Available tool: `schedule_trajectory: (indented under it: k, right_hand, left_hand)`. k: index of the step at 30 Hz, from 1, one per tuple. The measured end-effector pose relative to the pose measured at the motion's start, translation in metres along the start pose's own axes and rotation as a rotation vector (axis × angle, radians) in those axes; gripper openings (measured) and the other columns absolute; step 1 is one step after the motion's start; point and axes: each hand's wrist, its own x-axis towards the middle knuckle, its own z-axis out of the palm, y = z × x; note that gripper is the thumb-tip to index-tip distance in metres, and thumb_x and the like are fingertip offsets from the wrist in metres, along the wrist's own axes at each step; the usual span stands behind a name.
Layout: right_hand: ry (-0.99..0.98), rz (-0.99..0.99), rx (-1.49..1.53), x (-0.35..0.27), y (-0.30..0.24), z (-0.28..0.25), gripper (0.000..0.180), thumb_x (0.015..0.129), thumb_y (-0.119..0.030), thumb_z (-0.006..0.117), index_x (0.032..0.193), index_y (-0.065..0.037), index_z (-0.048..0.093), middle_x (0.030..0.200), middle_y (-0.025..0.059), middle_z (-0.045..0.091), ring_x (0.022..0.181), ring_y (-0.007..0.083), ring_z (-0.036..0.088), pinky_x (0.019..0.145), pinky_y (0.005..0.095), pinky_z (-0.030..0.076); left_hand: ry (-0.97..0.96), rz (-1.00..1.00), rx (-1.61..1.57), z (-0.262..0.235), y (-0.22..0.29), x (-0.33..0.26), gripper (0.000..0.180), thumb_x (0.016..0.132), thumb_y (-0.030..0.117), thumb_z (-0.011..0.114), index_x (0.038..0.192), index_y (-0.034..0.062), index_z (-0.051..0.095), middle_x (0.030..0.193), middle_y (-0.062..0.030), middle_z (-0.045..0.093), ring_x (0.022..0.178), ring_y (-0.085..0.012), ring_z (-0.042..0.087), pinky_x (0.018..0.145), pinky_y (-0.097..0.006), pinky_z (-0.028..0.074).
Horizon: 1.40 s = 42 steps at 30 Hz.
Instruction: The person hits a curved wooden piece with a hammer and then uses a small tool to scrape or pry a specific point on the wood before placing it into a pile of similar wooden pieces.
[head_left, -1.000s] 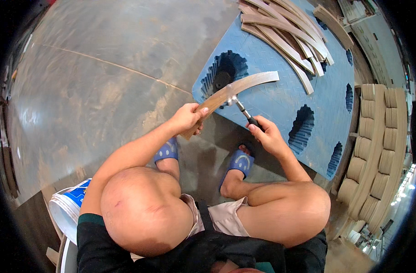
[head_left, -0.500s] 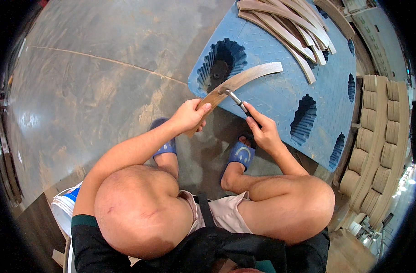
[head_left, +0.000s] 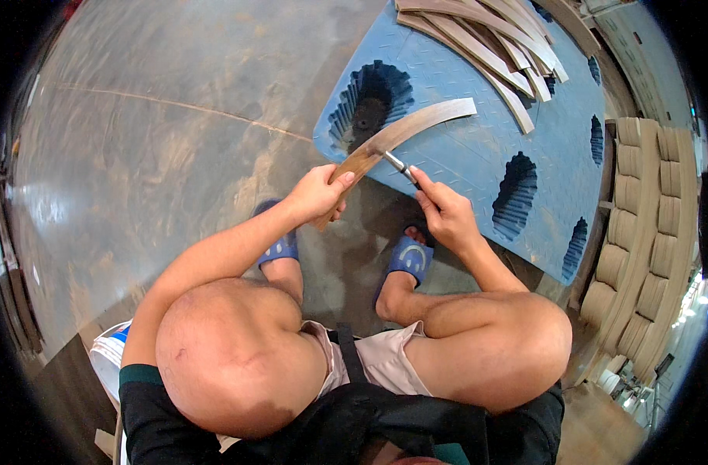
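Observation:
A curved flat wooden strip (head_left: 430, 119) slants up and to the right across the near left corner of a blue plastic pallet (head_left: 447, 182). My left hand (head_left: 321, 194) is closed round its near end, thumb on top. In my right hand (head_left: 449, 213) is a slim tool (head_left: 401, 166) with a silver shaft and a dark handle, mostly covered by my fingers. The tool's tip meets the strip around its middle, by a darker patch; the tip's exact shape is too small to make out.
More curved wooden strips (head_left: 486, 48) lie in a loose pile on the pallet's far part. Deep ribbed hollows (head_left: 515, 194) break the pallet's surface. Tall rows of stacked wooden pieces (head_left: 623, 213) stand at the right. A white bucket (head_left: 108, 358) is by my left elbow.
The whole view has shifted slightly. The tool's tip still meets the strip at about the same place, and my right hand has turned a little. My left hand's hold is the same.

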Motion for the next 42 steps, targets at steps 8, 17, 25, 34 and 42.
schedule_trajectory:
  k: [8, 17, 25, 34, 42]
  right_hand:
    - [0.101, -0.019, 0.093, -0.003, 0.012, 0.007, 0.055, 0.107, -0.007, 0.073, 0.16, -0.016, 0.065, 0.091, 0.0153, 0.068, 0.076, 0.0325, 0.067, 0.073, 0.0403, 0.056]
    - [-0.08, 0.114, -0.004, -0.012, 0.004, 0.01, 0.052, 0.108, -0.006, 0.071, 0.159, -0.012, 0.065, 0.092, 0.0158, 0.068, 0.077, 0.0288, 0.066, 0.077, 0.0371, 0.056]
    - [0.125, 0.06, 0.197, -0.013, 0.026, 0.021, 0.052, 0.111, -0.009, 0.069, 0.162, -0.011, 0.063, 0.101, 0.0158, 0.074, 0.081, 0.0233, 0.068, 0.079, 0.0329, 0.056]
    - [-0.065, 0.688, 0.912, -0.013, 0.018, 0.02, 0.052, 0.122, -0.025, 0.056, 0.172, -0.013, 0.051, 0.072, -0.0043, 0.049, 0.054, 0.0039, 0.038, 0.048, 0.0225, 0.034]
    - [0.069, 0.408, 0.45, -0.014, 0.022, 0.013, 0.049, 0.116, -0.015, 0.065, 0.165, -0.012, 0.061, 0.1, 0.0029, 0.073, 0.081, 0.0159, 0.064, 0.076, 0.0289, 0.052]
  left_hand:
    - [-0.013, 0.002, -0.004, 0.0, 0.004, -0.001, 0.04, 0.117, 0.044, 0.062, 0.116, 0.0049, 0.064, 0.079, -0.0071, 0.067, 0.061, -0.0181, 0.067, 0.058, -0.038, 0.059]
    - [0.013, -0.023, 0.019, 0.001, 0.007, -0.003, 0.039, 0.119, 0.042, 0.06, 0.116, 0.0024, 0.064, 0.078, -0.008, 0.067, 0.061, -0.0177, 0.066, 0.058, -0.038, 0.058]
    - [0.018, -0.039, 0.045, 0.002, 0.008, -0.002, 0.04, 0.118, 0.042, 0.061, 0.117, 0.0026, 0.065, 0.078, -0.0078, 0.067, 0.062, -0.017, 0.066, 0.059, -0.038, 0.058]
    - [0.016, -0.021, 0.026, 0.002, 0.005, -0.002, 0.04, 0.118, 0.042, 0.06, 0.114, 0.0027, 0.063, 0.077, -0.008, 0.067, 0.061, -0.0178, 0.066, 0.058, -0.038, 0.059]
    - [0.007, -0.03, 0.023, 0.001, 0.004, -0.002, 0.039, 0.117, 0.045, 0.063, 0.112, 0.0065, 0.061, 0.078, -0.007, 0.068, 0.061, -0.017, 0.067, 0.056, -0.037, 0.058]
